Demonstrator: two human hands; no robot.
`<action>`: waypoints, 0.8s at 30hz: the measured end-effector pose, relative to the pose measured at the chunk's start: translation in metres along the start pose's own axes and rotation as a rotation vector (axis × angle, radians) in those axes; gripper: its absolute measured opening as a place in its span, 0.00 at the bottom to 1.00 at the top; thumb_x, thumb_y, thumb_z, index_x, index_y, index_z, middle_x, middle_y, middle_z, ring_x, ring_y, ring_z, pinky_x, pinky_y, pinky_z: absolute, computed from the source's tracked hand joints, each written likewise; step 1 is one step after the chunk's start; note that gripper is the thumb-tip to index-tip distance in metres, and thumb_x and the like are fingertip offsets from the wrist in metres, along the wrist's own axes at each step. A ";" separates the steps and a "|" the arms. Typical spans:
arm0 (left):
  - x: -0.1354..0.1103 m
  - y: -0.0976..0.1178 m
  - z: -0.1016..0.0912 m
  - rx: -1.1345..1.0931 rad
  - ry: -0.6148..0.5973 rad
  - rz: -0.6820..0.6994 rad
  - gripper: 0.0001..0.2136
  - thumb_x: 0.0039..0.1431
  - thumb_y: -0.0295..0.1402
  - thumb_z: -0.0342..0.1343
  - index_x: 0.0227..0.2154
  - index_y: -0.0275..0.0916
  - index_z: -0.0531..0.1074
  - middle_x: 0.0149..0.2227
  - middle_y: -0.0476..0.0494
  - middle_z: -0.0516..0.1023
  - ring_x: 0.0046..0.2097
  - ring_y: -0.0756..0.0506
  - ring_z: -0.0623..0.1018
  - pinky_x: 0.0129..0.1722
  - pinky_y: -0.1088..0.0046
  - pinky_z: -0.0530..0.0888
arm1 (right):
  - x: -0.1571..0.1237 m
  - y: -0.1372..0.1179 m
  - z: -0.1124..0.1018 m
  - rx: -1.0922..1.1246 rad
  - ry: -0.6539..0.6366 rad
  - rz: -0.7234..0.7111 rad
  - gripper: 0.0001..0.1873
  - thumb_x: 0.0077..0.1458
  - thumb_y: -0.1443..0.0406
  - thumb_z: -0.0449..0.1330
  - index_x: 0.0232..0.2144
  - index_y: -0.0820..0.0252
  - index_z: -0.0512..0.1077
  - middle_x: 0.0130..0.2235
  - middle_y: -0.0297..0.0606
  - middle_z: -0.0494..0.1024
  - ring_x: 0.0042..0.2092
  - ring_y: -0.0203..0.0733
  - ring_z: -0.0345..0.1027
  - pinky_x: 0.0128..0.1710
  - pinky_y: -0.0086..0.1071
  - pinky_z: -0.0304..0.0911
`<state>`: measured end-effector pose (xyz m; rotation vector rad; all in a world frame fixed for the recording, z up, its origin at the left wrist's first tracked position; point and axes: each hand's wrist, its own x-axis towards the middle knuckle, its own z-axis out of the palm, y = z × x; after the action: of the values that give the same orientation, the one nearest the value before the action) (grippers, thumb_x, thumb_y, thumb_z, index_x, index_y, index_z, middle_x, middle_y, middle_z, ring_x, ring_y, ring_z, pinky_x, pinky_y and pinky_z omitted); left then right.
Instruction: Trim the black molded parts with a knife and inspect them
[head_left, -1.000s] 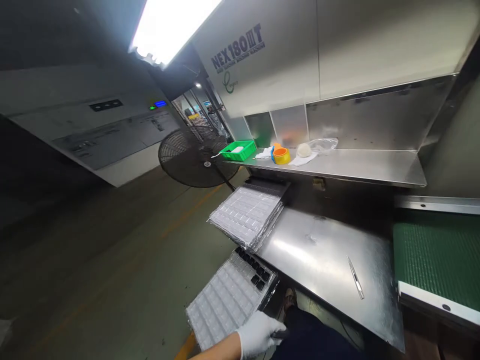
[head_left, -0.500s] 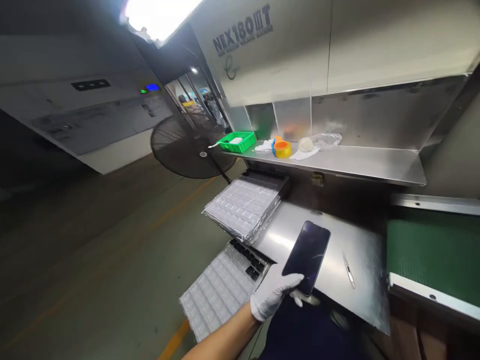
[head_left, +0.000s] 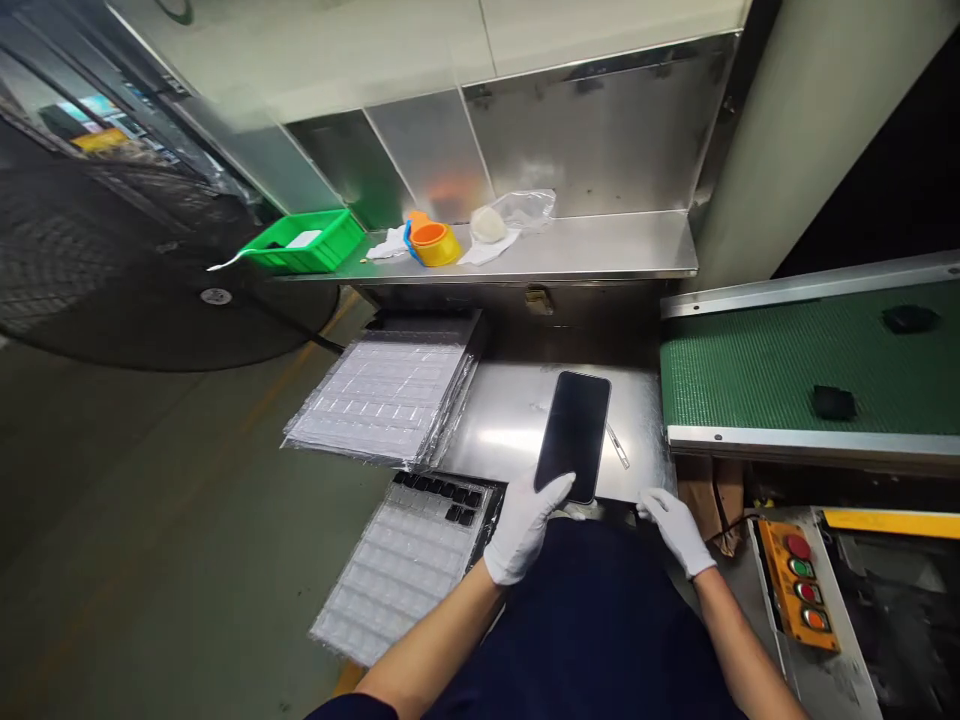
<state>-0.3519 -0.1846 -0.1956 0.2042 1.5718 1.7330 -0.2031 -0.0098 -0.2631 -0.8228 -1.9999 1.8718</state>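
Observation:
My left hand [head_left: 525,525], in a white glove, grips the lower edge of a black smartphone [head_left: 575,437] with a dark screen, held over a stainless steel table [head_left: 510,430]. My right hand [head_left: 675,530], also gloved, holds nothing and lies at the table's front right corner. Steel tweezers [head_left: 617,445] lie just right of the phone. Left of the table sits a stack of clear plastic blister trays [head_left: 382,400]. Another clear tray [head_left: 405,570] lies below it, near my left hand, with small black pieces in its top rows.
A green belt conveyor [head_left: 787,370] carrying black pieces runs to the right, above a yellow push-button box [head_left: 799,585]. A steel shelf [head_left: 600,250] holds a green basket [head_left: 304,242], a yellow tape roll [head_left: 433,243] and white cloths. A black floor fan [head_left: 150,270] stands left.
The phone has appeared in my left hand and risen over the steel table. My right hand has come into view. The whole scene has shifted as my head turned.

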 end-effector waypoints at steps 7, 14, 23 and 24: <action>-0.005 -0.017 0.019 0.015 -0.107 -0.014 0.19 0.57 0.45 0.69 0.43 0.33 0.79 0.38 0.38 0.85 0.33 0.40 0.84 0.38 0.60 0.82 | -0.003 -0.032 0.016 0.162 -0.120 -0.030 0.27 0.63 0.42 0.58 0.32 0.59 0.75 0.24 0.32 0.69 0.25 0.35 0.61 0.27 0.31 0.63; -0.011 -0.019 0.015 0.175 -0.165 -0.020 0.19 0.54 0.47 0.71 0.39 0.35 0.81 0.35 0.38 0.85 0.37 0.35 0.83 0.44 0.56 0.81 | -0.009 -0.050 0.026 0.227 -0.032 0.048 0.29 0.53 0.40 0.65 0.24 0.57 0.68 0.22 0.32 0.65 0.26 0.36 0.58 0.25 0.31 0.61; 0.015 0.000 0.023 -0.473 -0.461 -0.277 0.44 0.56 0.70 0.51 0.55 0.32 0.75 0.50 0.30 0.82 0.57 0.29 0.79 0.60 0.49 0.73 | -0.019 -0.045 0.034 0.268 -0.313 0.063 0.29 0.54 0.40 0.66 0.38 0.60 0.80 0.36 0.39 0.79 0.41 0.46 0.73 0.44 0.37 0.72; 0.017 -0.001 0.024 -0.518 -0.472 -0.292 0.45 0.55 0.71 0.51 0.56 0.32 0.74 0.49 0.30 0.82 0.55 0.29 0.80 0.58 0.48 0.74 | -0.019 -0.044 0.035 0.249 -0.334 0.063 0.29 0.54 0.40 0.65 0.38 0.59 0.80 0.36 0.39 0.79 0.42 0.46 0.73 0.44 0.37 0.71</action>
<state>-0.3496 -0.1555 -0.1974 0.1057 0.7448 1.6446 -0.2170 -0.0491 -0.2214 -0.5385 -1.8767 2.3660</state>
